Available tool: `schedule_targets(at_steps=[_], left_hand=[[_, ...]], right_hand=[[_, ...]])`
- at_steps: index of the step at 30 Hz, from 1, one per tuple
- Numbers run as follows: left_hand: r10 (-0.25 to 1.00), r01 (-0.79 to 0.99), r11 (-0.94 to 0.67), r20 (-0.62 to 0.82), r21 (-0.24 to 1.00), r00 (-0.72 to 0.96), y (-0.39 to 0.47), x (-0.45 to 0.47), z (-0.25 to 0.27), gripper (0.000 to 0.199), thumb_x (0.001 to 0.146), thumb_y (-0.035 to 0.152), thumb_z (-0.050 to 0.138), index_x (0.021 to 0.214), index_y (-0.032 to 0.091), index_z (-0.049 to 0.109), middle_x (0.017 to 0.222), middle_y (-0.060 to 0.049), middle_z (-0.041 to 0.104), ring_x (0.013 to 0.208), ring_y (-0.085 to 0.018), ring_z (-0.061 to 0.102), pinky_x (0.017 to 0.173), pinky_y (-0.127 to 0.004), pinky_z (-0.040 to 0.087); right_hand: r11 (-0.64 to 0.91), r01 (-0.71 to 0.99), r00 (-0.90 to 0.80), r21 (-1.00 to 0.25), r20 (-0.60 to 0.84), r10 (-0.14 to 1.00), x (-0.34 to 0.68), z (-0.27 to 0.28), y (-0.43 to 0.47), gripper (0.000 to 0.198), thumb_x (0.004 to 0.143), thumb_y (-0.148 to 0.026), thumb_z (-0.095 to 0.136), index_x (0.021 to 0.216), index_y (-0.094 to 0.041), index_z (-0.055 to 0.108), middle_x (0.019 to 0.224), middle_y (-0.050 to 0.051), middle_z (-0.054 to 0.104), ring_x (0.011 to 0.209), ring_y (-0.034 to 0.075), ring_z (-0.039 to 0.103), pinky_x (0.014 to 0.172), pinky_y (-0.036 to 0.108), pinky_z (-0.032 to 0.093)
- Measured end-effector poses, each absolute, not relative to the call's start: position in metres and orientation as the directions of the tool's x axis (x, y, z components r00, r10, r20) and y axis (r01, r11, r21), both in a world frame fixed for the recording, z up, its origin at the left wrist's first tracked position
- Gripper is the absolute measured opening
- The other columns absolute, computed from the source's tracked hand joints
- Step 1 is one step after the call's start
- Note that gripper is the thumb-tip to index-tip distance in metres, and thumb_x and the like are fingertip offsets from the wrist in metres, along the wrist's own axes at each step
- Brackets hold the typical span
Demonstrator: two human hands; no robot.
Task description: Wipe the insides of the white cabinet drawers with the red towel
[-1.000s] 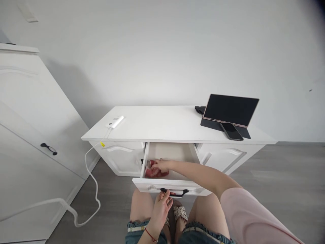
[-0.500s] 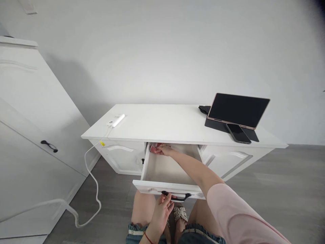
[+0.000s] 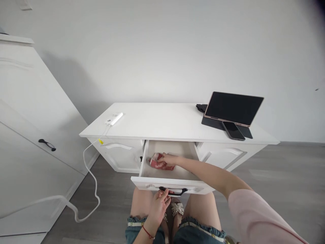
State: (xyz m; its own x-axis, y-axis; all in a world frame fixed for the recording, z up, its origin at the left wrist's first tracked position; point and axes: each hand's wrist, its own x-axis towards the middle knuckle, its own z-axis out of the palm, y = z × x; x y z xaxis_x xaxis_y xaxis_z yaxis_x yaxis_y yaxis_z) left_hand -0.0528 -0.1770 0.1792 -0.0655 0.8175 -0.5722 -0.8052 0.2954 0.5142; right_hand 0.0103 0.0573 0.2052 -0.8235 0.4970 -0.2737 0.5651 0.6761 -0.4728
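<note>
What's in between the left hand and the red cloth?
In the head view, the white drawer front, with its black handle, lies between the left hand and the red cloth.

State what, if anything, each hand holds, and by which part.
Left hand: black drawer handle, near its left end. Right hand: red cloth, by its upper side; exact contact is unclear.

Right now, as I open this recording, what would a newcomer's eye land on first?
Probably the red-and-white bundle under the right hand, bright inside the pulled-out drawer, whose black handle the left hand holds near its left end. Next, the dark screen propped toward the right of the white cabinet top.
</note>
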Motion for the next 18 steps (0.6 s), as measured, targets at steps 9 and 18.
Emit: schedule_targets(at_steps=[9, 18], left_hand=[[0.817, -0.796, 0.294, -0.572, 0.529, -0.079, -0.177, -0.052, 0.173, 0.031, 0.060, 0.028, 0.084, 0.062, 0.018, 0.055, 0.080, -0.004, 0.069, 0.073, -0.012, 0.060, 0.079, -0.029, 0.044], [0.825, -0.803, 0.292, -0.561, 0.520, -0.064, -0.176, -0.054, 0.173, 0.029, 0.059, 0.028, 0.085, 0.064, 0.017, 0.059, 0.078, -0.004, 0.070, 0.074, -0.013, 0.060, 0.081, -0.030, 0.044]], right_hand=[[0.770, 0.483, -0.846, -0.416, -0.449, 0.288, 0.047, 0.222, 0.023, 0.063, 0.056, -0.007, 0.071, 0.111, -0.037, 0.065, 0.113, 0.000, 0.056, 0.072, 0.014, 0.054, 0.062, 0.024, 0.039], [0.761, 0.583, -0.800, -0.283, -0.365, 0.477, 0.066, 0.224, 0.050, 0.054, 0.057, -0.015, 0.076, 0.109, -0.026, 0.066, 0.117, 0.007, 0.058, 0.089, 0.023, 0.059, 0.073, 0.030, 0.044]])
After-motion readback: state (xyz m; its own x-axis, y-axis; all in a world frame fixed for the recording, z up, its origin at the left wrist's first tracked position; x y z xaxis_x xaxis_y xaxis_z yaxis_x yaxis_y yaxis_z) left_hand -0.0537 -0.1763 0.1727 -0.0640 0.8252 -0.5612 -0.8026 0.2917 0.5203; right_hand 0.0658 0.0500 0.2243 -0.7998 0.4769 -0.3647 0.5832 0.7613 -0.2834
